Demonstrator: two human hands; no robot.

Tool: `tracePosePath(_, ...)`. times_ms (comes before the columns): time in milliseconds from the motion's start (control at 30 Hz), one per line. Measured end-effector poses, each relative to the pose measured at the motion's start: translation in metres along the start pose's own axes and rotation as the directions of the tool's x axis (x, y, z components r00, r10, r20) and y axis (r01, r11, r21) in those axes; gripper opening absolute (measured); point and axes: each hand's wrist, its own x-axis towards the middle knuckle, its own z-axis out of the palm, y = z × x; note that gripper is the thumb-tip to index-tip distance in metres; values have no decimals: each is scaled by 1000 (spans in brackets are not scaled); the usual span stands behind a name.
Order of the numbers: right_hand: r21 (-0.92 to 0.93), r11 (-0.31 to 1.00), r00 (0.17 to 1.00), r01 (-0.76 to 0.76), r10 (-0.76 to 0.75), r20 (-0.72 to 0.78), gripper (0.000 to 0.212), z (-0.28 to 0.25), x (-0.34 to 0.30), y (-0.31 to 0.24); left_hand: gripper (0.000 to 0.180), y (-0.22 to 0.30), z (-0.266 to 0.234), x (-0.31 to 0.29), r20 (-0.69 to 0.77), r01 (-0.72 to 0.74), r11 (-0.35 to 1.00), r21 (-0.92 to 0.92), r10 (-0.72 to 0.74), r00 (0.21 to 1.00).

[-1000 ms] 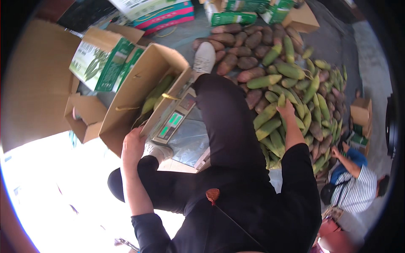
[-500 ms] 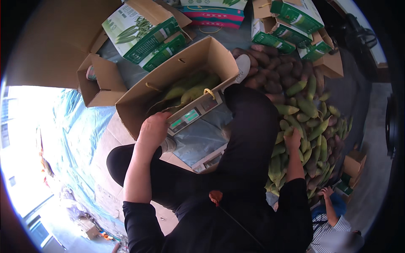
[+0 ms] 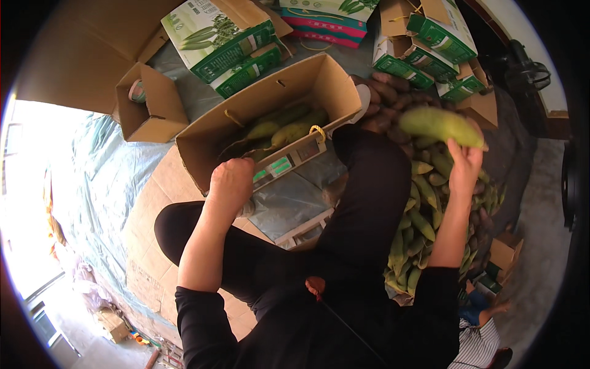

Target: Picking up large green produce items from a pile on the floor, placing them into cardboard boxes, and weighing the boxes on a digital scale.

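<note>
An open cardboard box (image 3: 270, 86) with yellow rope handles stands in front of me, several long green radishes (image 3: 286, 132) lying inside. At its near left rim, my left hand (image 3: 232, 184) is closed over the cardboard edge; its fingertips are partly hidden. My right hand (image 3: 465, 169) grips a pale green radish (image 3: 441, 126), slightly blurred, by its right end above the heap. Below it spreads a pile of green radishes (image 3: 424, 224), with dark reddish-brown roots (image 3: 384, 92) toward the back. A scale display (image 3: 281, 166) glows green against the box's near side.
Green-and-white printed cartons (image 3: 218, 37) are stacked at the back left, more cartons (image 3: 439, 43) at the back right. A smaller open box (image 3: 150, 107) holds a tape roll (image 3: 137, 91). A black fan (image 3: 525, 74) stands at far right. Another person in a striped top (image 3: 476, 344) is at lower right.
My right hand has risen from the pile, moving up and right with a green radish in it. My left hand stays on the box rim. The co-worker at lower right has shifted.
</note>
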Motion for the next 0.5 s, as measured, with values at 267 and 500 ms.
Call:
tracePosePath(267,365,924,892,-113,-67,447,52,149,17,-63,10,-1,2,-1,7,-39,999,21,39,999)
tracePosePath(500,35,998,815,-55,25,579,29,174,27,-20,11,-6,2,-2,-10,-66,995,69,67,998)
